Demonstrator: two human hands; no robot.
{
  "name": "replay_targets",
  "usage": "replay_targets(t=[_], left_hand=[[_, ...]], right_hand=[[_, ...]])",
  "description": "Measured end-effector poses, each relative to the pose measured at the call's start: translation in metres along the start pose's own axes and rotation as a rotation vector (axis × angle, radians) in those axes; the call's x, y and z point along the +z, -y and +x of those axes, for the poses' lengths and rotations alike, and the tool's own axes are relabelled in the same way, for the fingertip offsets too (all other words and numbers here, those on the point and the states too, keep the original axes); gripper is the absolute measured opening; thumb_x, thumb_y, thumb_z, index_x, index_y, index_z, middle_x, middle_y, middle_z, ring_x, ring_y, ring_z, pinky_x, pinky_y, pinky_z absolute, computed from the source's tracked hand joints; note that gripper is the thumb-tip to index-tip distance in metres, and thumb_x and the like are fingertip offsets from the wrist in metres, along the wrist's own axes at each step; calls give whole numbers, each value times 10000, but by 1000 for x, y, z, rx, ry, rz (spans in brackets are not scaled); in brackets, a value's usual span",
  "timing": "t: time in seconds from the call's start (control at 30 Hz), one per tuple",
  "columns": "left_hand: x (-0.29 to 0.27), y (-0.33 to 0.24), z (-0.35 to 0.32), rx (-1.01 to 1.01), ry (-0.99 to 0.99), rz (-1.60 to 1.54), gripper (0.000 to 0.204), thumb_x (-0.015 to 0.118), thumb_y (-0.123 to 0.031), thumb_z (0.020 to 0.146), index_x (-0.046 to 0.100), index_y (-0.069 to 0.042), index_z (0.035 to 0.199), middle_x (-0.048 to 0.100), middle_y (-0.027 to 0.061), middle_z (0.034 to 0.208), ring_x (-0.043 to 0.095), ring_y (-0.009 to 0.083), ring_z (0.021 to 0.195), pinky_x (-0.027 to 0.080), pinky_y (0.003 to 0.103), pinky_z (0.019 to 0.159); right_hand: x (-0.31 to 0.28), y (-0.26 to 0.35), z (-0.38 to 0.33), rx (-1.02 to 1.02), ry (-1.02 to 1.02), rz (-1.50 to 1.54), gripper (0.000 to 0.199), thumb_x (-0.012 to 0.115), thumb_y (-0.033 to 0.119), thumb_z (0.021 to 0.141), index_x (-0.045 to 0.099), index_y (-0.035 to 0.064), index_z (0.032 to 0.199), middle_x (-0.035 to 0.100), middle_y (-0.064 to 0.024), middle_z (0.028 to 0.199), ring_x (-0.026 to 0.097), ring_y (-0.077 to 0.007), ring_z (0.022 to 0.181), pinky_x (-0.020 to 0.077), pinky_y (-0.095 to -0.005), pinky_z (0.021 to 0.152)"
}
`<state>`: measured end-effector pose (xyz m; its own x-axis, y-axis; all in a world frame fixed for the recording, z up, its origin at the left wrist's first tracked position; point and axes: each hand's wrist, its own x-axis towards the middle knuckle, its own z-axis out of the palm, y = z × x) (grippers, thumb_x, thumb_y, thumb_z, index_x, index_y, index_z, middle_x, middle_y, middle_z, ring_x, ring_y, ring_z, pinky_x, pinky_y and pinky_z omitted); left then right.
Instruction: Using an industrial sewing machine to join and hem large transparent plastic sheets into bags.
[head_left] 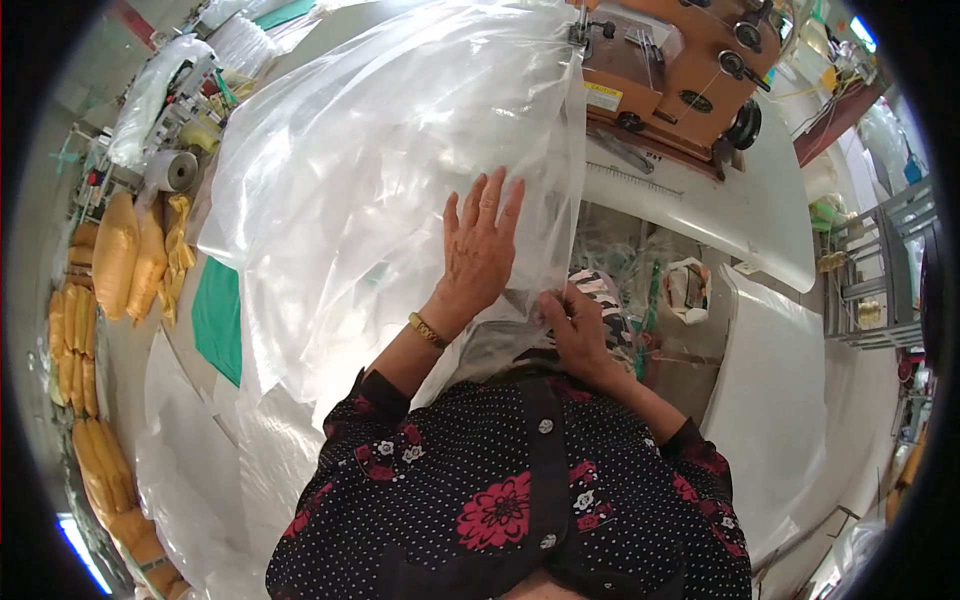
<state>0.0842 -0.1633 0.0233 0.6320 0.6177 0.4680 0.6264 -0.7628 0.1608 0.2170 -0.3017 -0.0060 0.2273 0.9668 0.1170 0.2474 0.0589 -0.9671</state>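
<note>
Resting the splay-fingered, empty left hand (482, 245) on clear plastic sheeting (370, 170) left of a brown sewing machine (660, 75) and pinching the sheeting's near edge in the curled right hand (578, 328), seemingly partway sewn, with far edge at the machine's head, nearer length left, and stitches indiscernible.

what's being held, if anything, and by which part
The right hand appears to pinch the clear plastic sheet by the near end of its right edge; the left hand lies open on it.

Two hands (480, 250) (580, 325), one wristband (427, 331), one sewing machine (690, 75), several yellow bundles (116, 255) (exact number unclear)
</note>
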Motion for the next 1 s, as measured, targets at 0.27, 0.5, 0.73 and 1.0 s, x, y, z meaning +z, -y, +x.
replay_targets(t=[0.27, 0.5, 0.73, 1.0], left_hand=[[-2, 14, -18, -27, -223, -59, 521, 583, 37, 768, 537, 8, 1286, 540, 170, 1195, 536, 320, 1091, 428, 436, 951], [-14, 32, -13, 156, -363, -178, 390, 662, 53, 748, 618, 3, 1132, 613, 128, 982, 609, 291, 828, 508, 375, 693], [-56, -12, -12, -111, -209, -826, 101, 628, 49, 861, 658, 0, 945, 608, 97, 778, 588, 175, 674, 480, 297, 599], [-48, -14, -21, -237, -47, -850, 104, 639, 40, 867, 633, 9, 966, 619, 114, 786, 598, 150, 668, 486, 301, 620]], right_hand=[[3, 4, -3, 59, 22, 13, 290, 548, 235, 981, 590, -43, 1052, 651, -153, 780, 619, -195, 688, 473, -338, 636], [7, 7, -4, -2, 29, -42, 282, 532, 245, 989, 590, -29, 1030, 633, -173, 777, 631, -274, 699, 470, -381, 643], [7, 57, 7, -347, 62, -213, 176, 590, 174, 931, 607, 0, 957, 626, -193, 793, 616, -374, 720, 476, -433, 644], [16, 75, 21, -444, 199, -413, 176, 620, 147, 896, 516, 38, 804, 583, -157, 709, 580, -359, 651, 447, -453, 618]])
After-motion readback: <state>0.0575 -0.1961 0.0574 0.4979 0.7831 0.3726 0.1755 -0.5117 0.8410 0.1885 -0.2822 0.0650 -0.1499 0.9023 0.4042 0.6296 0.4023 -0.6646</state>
